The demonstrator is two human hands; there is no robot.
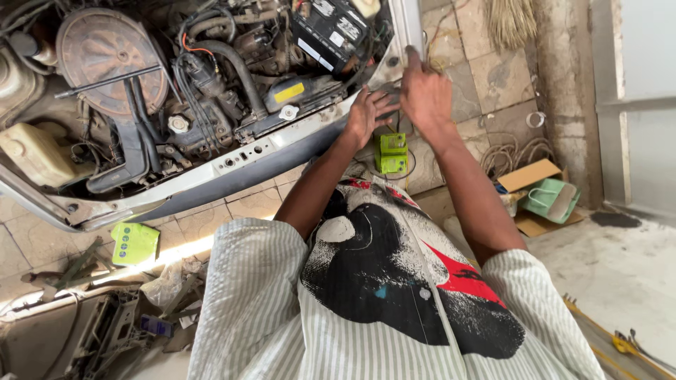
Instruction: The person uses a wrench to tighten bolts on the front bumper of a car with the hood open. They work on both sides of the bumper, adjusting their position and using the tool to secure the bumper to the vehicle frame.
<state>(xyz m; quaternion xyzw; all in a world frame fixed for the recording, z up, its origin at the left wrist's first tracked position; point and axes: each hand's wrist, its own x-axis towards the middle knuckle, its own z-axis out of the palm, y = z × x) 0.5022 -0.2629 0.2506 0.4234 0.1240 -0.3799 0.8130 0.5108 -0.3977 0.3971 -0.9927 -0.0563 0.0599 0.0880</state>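
Tiled floor w/ green box (391,153) just below both hands; left hand (367,112) & right hand (424,93) press car's front corner (391,70), grip unclear

Beige tiled floor (493,70) lies beneath me, sunlit and dusty. Beside the concrete pillar (567,91), a straw broom (508,21) leans to its left; coiled rope (510,153) and a cardboard box (531,176) sit at its foot.

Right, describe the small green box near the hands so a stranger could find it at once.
Start at the open engine bay and follow the car's pale front panel to its right end, where the left hand and right hand work. Just below them, on the tiled floor, sits the small green box, bright lime and blocky, unlike the flat green card far left.
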